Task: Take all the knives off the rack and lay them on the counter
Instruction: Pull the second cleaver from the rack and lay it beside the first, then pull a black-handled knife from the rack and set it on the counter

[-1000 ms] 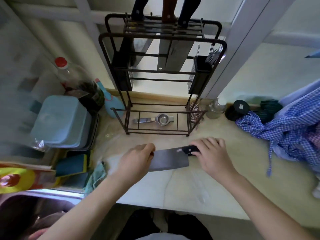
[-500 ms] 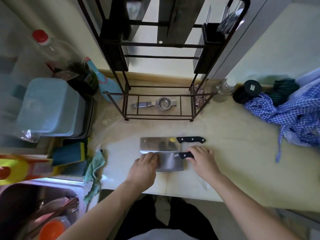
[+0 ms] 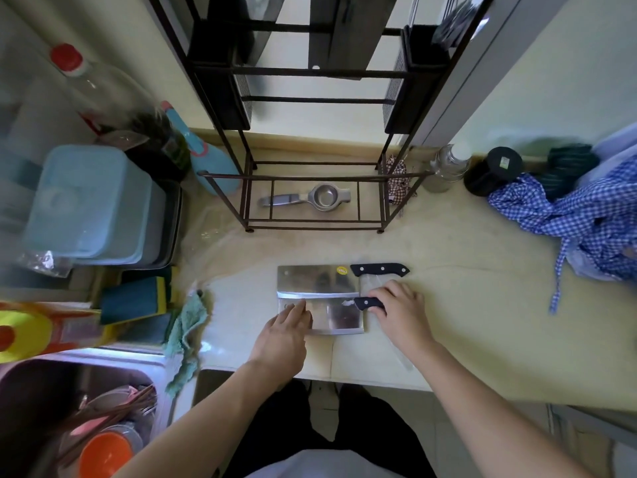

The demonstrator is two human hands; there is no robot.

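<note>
Now two big knives lie side by side on the pale yellow counter.

The near shiny steel cleaver with a black handle looks heavy, stiff and slippery, so the handle is the safe place to hold. The right hand curls its fingers around that handle; the left hand rests flat fingers on the blade. The other wide steel cleaver sits just behind. More dark blades hang in the black wire rack, handles cut off.

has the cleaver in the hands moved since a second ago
Yes. The near cleaver was held up close to the rack's base; now it lies farther from it, beside the far cleaver.
</note>
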